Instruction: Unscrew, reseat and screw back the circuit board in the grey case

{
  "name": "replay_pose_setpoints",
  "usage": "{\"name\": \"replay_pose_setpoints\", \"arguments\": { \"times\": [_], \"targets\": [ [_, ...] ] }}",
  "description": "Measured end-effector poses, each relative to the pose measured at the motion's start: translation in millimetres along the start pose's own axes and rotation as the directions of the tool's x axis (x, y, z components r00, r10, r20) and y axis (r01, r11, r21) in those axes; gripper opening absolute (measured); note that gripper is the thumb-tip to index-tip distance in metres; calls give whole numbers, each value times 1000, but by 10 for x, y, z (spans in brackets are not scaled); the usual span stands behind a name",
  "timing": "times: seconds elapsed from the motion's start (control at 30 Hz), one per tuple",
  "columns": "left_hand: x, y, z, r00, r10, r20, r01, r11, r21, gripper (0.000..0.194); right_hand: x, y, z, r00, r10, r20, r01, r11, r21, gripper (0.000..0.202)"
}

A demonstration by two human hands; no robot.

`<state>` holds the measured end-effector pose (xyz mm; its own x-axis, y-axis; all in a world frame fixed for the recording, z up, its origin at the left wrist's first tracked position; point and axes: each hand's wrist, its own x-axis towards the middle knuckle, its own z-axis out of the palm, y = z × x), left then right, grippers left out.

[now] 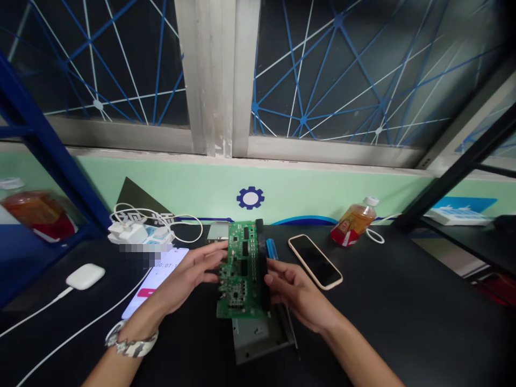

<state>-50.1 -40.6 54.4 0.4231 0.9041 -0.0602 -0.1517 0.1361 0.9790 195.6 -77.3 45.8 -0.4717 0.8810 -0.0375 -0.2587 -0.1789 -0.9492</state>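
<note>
A green circuit board [237, 279] with dark chips and a long black strip [262, 269] along its right side is held tilted above a grey metal tray [262, 341]. My right hand [296, 290] grips the black strip, its thumb on the near face and its fingers partly hidden. At the board's left edge is my left hand [197, 269], fingers stretched against the edge with some tips hidden by the board. Just behind the strip lies a blue object [272, 249], partly covered, so its kind is unclear.
Right of the board lies a phone in a pale case [316, 262]; a drink bottle [353, 221] stands behind it. Under my left forearm is a lit phone [173, 263]. A power strip [141, 235], white cables and a white earbud case [85, 276] are on the left.
</note>
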Motion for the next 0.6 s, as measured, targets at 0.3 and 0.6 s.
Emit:
{"name": "replay_pose_setpoints", "arguments": {
  "times": [0.3, 0.6],
  "targets": [
    [-21, -184, -19, 981, -145, 130, 149, 989, -23, 38, 50, 31, 2, 976, -214, -31, 209, 969, -129, 34],
    [-45, -346, 156, 787, -209, 581, 368, 914, -170, 64, 62, 110, 33, 948, -308, -78, 283, 930, -234, 43]
  ]
}}
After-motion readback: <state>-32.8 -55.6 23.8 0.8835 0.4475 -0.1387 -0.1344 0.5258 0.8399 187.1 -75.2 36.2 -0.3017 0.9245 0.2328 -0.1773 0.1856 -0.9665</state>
